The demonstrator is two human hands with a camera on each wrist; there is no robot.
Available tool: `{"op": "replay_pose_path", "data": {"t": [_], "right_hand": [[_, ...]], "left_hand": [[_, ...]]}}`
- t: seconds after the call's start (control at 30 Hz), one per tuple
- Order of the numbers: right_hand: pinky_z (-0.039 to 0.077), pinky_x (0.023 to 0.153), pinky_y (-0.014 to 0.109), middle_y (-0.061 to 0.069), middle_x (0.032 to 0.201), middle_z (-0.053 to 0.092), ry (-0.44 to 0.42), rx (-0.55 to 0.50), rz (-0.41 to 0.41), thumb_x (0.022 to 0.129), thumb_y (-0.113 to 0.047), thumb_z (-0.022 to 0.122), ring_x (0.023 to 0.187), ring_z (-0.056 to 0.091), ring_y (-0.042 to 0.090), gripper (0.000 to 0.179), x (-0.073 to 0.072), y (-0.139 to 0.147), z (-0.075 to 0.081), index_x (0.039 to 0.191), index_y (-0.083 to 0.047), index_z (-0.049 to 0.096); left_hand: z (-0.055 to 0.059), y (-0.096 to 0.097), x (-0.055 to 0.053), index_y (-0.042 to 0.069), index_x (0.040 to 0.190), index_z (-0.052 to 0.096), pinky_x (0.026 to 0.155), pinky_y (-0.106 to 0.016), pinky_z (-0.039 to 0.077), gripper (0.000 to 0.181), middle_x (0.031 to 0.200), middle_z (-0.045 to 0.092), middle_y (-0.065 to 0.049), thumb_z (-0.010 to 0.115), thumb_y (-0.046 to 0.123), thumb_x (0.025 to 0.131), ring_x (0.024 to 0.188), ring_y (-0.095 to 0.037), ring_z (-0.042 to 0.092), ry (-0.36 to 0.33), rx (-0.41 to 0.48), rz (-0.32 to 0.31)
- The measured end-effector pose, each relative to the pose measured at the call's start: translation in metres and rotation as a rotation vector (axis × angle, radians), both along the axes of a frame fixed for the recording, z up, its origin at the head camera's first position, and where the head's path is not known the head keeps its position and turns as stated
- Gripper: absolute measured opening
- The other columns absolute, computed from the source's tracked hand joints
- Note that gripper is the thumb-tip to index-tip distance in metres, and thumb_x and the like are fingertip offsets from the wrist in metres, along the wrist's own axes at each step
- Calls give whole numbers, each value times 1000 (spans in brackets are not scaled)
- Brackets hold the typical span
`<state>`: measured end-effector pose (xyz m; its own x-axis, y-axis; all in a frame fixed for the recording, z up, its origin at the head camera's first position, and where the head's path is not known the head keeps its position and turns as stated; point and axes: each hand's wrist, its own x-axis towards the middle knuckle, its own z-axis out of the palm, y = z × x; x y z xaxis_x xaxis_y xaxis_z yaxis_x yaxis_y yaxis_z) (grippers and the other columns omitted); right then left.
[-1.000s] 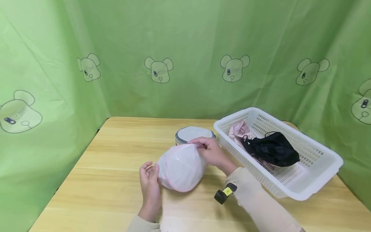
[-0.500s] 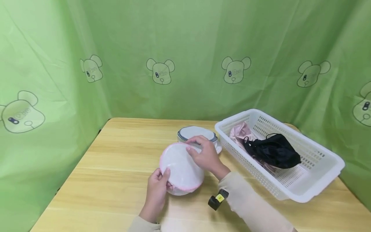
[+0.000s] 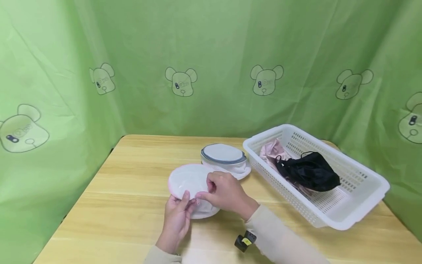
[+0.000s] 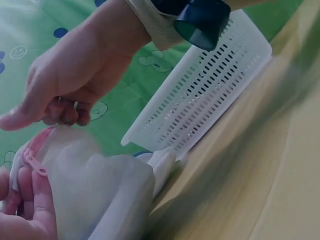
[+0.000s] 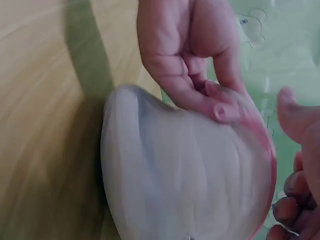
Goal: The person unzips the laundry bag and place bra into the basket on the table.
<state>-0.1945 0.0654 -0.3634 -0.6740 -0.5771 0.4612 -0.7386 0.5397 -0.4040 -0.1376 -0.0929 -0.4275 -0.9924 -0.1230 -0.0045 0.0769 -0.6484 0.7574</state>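
Currently a white mesh pouch (image 3: 191, 179) with a pink zipped rim is above the near middle of the wooden table (image 3: 125, 190); whether its underside touches the wood I cannot tell. The left hand (image 3: 178, 218) grips it by the near edge, thumb on the pale round top and fingers beneath, close to the pink zip pull (image 4: 36, 164) in the left wrist view. The right hand (image 3: 227, 192) is just beside the same edge, its fingers curled in around nothing and its thumb stretched out. Behind the pouch stands a second white pouch with a grey rim (image 3: 225, 157), next to a white plastic basket (image 3: 290, 194) on the right. Inside the basket, a black drawstring bag (image 3: 310, 172) lies partly over a crumpled pink cloth (image 3: 271, 149). A green curtain (image 3: 217, 36) printed with bear heads hangs beyond the table.
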Motion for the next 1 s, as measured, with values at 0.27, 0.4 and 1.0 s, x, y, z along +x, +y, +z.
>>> {"op": "replay_pose_path", "data": {"t": [0.27,0.4,1.0], "right_hand": [[47,55,18,-9,66,58,-132,53,-30,78,-27,82,59,52,2,26,0,-5,-7,73,-13,60],[52,60,18,-3,73,65,-192,1,7,80,-15,80,66,59,5,21,-3,-6,-12,80,-10,60],[42,50,16,-11,66,49,-138,42,203,81,3,59,57,43,0,13,-3,-2,-21,81,-10,58]], "left_hand": [[6,7,3,-6,137,20,81,-28,56,59,96,66,-8,60,3,94,81,-13,68,-124,30,20],[5,8,3,-7,134,26,75,-24,56,56,93,66,-5,63,6,93,80,-11,66,-145,-5,10],[4,8,1,-5,135,28,67,-22,56,58,91,67,-6,65,7,92,73,-10,66,-214,-154,24]]}}
